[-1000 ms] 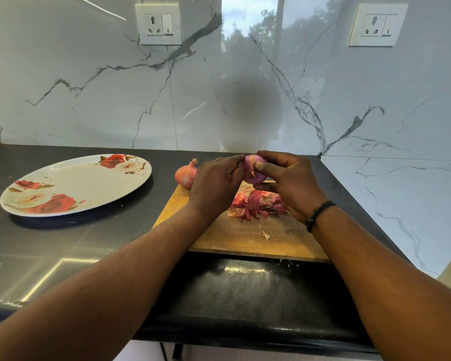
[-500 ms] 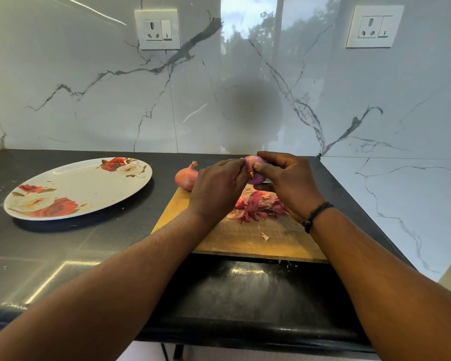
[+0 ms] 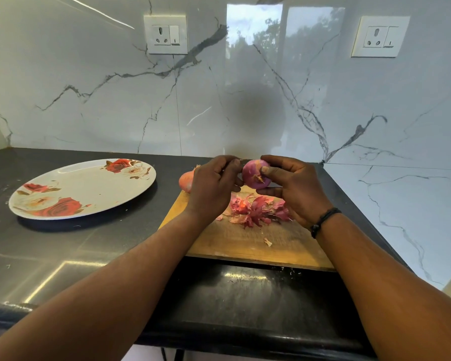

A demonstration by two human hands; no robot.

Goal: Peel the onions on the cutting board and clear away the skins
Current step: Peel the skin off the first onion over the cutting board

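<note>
My right hand [image 3: 292,186] grips a mostly peeled purple onion [image 3: 254,174] above the far end of the wooden cutting board [image 3: 245,243]. My left hand [image 3: 211,186] is just left of the onion with its fingers curled, fingertips close to the onion; whether they pinch a bit of skin is hidden. A pile of red-pink onion skins [image 3: 255,209] lies on the board under my hands. An unpeeled orange-brown onion [image 3: 186,179] sits at the board's far left corner, partly behind my left hand.
A floral oval plate [image 3: 84,188] sits on the dark countertop [image 3: 63,251] to the left. A marble wall with two sockets rises behind; the counter ends at a wall on the right. A small skin scrap [image 3: 267,241] lies on the board's near part.
My left hand has drawn slightly left, away from the onion, exposing more of its purple surface. My right hand still holds the onion in about the same spot.
</note>
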